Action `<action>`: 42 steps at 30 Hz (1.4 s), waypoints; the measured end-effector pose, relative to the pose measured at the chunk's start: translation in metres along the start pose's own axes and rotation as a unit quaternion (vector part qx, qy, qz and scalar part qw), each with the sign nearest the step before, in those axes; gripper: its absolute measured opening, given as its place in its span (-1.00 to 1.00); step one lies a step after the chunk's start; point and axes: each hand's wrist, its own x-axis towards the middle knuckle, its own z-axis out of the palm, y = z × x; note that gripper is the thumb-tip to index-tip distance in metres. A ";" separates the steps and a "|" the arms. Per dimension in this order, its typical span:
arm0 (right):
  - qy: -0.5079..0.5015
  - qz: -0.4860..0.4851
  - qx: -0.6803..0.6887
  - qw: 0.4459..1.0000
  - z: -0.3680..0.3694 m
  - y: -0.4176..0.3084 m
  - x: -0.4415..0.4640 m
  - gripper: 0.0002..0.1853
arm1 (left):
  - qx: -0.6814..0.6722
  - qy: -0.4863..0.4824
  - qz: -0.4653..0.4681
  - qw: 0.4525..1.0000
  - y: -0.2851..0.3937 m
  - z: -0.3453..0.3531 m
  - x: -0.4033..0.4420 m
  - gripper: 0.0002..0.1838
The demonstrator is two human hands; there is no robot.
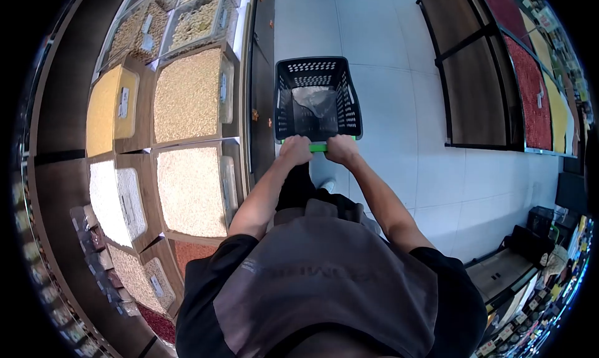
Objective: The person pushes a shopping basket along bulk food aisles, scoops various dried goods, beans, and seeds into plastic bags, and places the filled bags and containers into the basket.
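Both of my hands are wrapped round the green handle of a black shopping basket. My left hand grips the handle's left part, and my right hand closes over its right part. In front of me the basket stands upright, with perforated side walls. A clear plastic bag with something pale in it lies at the bottom; its contents are too unclear to name. Below the handle, one of my shoes partly shows on the floor.
Wooden bins of pale grain, yellow grain and white grain line the left side. A dark wooden display stand with red goods is on the right. Light floor tiles run between them.
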 end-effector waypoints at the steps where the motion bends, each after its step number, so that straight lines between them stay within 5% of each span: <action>1: -0.008 0.010 -0.004 1.000 -0.010 0.002 0.014 -0.76 | -0.020 0.008 -0.006 1.000 -0.003 -0.011 0.013 -0.71; 13: -0.002 0.048 -0.004 0.999 -0.112 0.064 0.196 -0.69 | -0.026 0.010 0.036 0.999 -0.051 -0.133 0.199 -0.73; 26: 0.029 0.013 -0.026 0.999 -0.161 0.110 0.306 -0.76 | -0.058 -0.026 0.043 0.997 -0.071 -0.205 0.291 -0.70; 37: -0.160 -0.088 0.035 0.983 -0.250 0.159 0.435 -0.65 | -0.074 0.021 -0.016 0.997 -0.091 -0.274 0.388 -0.75; 42: -0.154 -0.085 0.006 0.984 -0.275 0.179 0.482 -0.67 | -0.087 0.026 -0.049 0.995 -0.090 -0.296 0.431 -0.74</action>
